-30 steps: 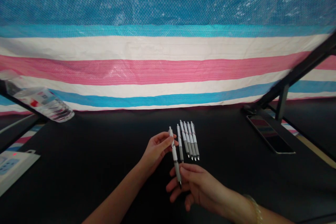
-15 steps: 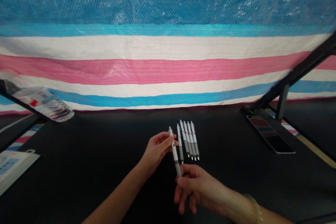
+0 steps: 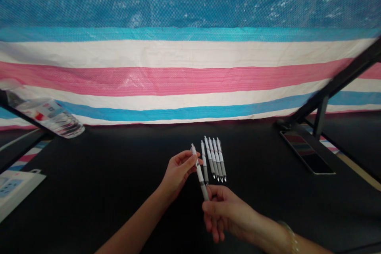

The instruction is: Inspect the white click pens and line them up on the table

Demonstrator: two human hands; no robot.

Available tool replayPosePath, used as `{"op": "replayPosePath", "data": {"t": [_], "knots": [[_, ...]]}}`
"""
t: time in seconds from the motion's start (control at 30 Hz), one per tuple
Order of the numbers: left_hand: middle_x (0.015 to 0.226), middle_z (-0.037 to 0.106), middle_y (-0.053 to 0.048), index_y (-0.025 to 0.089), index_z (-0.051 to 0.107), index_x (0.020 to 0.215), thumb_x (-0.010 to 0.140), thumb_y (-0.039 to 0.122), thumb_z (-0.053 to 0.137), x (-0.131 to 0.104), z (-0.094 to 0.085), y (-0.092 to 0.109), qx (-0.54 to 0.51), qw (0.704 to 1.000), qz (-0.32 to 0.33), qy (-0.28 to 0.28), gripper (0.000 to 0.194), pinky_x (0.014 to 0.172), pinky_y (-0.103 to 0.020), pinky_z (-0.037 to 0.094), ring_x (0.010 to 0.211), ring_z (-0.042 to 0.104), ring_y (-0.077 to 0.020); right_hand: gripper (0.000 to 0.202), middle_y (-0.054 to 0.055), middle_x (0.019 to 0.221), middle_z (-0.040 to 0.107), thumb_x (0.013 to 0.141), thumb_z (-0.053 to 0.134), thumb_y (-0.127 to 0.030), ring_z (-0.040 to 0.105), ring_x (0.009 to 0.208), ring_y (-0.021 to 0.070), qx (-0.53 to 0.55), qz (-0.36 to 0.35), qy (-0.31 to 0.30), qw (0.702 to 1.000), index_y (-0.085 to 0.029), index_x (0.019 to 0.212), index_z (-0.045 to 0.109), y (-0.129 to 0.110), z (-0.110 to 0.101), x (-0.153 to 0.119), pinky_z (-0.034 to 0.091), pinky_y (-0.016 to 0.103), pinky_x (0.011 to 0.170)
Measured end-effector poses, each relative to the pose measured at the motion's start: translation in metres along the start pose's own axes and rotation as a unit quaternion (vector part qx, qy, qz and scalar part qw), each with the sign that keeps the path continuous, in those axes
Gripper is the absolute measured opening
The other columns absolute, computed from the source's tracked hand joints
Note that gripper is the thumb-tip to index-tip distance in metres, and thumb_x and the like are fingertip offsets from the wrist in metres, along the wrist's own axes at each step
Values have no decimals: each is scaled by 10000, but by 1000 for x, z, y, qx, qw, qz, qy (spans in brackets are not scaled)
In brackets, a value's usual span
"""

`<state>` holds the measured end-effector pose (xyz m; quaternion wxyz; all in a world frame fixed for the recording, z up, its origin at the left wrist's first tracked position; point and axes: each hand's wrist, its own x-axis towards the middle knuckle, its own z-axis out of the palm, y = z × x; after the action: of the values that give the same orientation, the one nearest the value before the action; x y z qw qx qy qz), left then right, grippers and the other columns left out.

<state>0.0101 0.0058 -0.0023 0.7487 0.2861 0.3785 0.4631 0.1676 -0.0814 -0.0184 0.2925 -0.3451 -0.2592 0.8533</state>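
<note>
A white pen with a grey grip (image 3: 200, 174) is held between both hands above the black table (image 3: 119, 158). My left hand (image 3: 179, 170) pinches its upper, clicker end between thumb and fingers. At the lower, grey end, my right hand (image 3: 222, 210) closes thumb and forefinger on it, the other fingers curled below. Just right of the held pen lies a similar single pen (image 3: 204, 160). Beside that one, several matching pens (image 3: 214, 158) lie side by side, tips toward me.
A phone (image 3: 306, 152) lies at the right by a black metal bar (image 3: 321, 99). At the left are a tilted plastic bottle (image 3: 56, 117) and a white box-like device (image 3: 20, 190). Striped sheeting (image 3: 190, 79) hangs behind the table.
My right hand has shifted slightly right, taking the pen's lower end with it, and its lower fingers are curled in more. My left hand has hardly moved.
</note>
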Motion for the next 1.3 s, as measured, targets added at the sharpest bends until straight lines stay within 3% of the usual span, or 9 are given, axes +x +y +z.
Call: {"op": "replayPosePath", "data": {"t": [0.2,0.33,0.5,0.8,0.97,1.3], "knots": [[673,750,-48,126,781,782,571,371,959,2,-2,1,-14,1000,-2,8,370,592,-169,515,605,653,-100,479,136,890,755,890,653,-539,763,701,219,60,-12,-11,998,-109,1083,573,-5,6,-4,531,209,494],[668,750,-54,123,781,782,570,384,957,2,-1,1,-5,1000,-1,8,380,585,-169,516,597,651,-101,450,95,795,732,880,677,-543,738,616,177,41,-8,-23,999,-110,958,584,-3,4,-3,491,174,454],[656,745,-49,124,777,763,538,377,971,3,-1,0,-25,999,6,29,391,565,-158,513,585,646,-94,466,33,690,713,766,817,-475,685,498,131,-1,3,-6,1000,-167,888,489,1,1,-2,431,140,410],[706,757,-55,118,788,823,542,331,970,14,-15,11,-70,992,52,91,397,584,-158,547,632,661,-100,527,31,639,712,700,848,-491,665,456,136,-10,51,-37,998,-192,868,448,3,4,-4,446,141,383],[727,757,-46,133,784,822,619,288,932,18,-21,12,-85,988,66,112,295,589,-161,561,638,669,-99,521,33,644,706,710,844,-498,659,452,132,-11,48,-43,998,-187,872,460,2,4,-4,449,143,391],[703,740,-38,129,763,774,550,346,966,11,-12,8,-52,994,48,79,372,574,-162,538,623,656,-96,480,24,643,700,754,811,-471,664,456,139,-4,24,-23,999,-199,875,435,5,2,-2,428,146,388]]}}
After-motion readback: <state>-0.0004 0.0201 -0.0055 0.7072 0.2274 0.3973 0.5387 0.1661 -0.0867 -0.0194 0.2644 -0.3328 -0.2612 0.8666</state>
